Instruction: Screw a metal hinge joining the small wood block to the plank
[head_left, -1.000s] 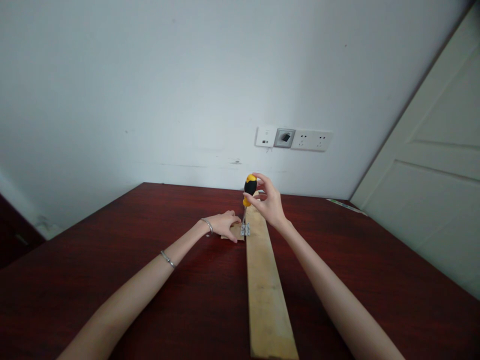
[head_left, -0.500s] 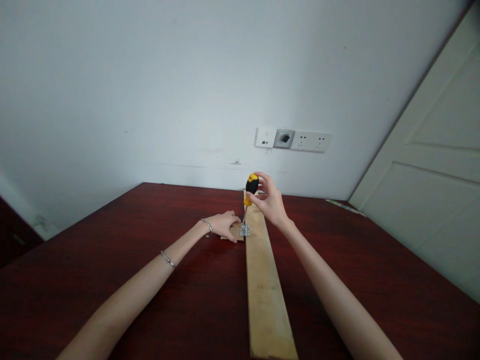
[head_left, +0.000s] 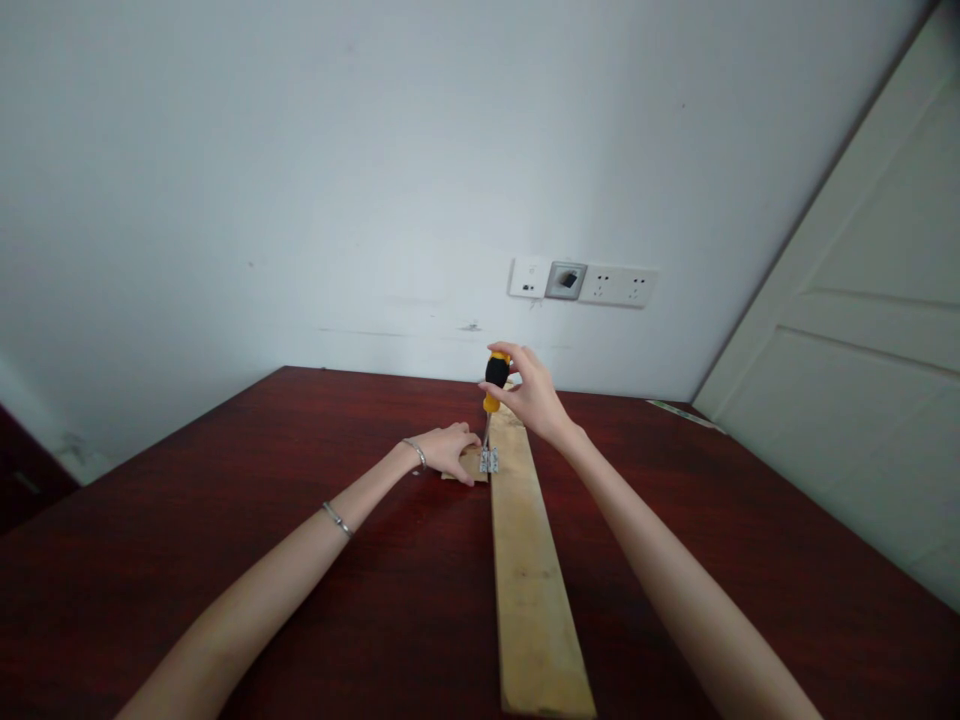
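Observation:
In the head view my right hand (head_left: 534,398) grips a yellow-and-black screwdriver (head_left: 496,370) by its handle, thumb on the near side and fingertips near the top. The screwdriver stands nearly upright, its shaft running down to a silver metal hinge (head_left: 489,460). The hinge spans the seam between a long pale wooden plank (head_left: 531,570) and a small light-brown flat piece (head_left: 472,464) on its left. My left hand (head_left: 448,450) holds that small piece, thumb toward me and fingers on the far side. Whether the tip sits in a screw is too small to see.
The dark red table (head_left: 360,600) meets a white wall (head_left: 337,180) at the back. Wall sockets (head_left: 600,284) are above the table's rear edge. A white panelled door (head_left: 862,300) stands at right, with a thin printed strip (head_left: 686,415) near the table's back right corner.
My right hand and the screwdriver handle have shifted slightly left, and the handle is now more upright. My left hand, the hinge and the plank stay put.

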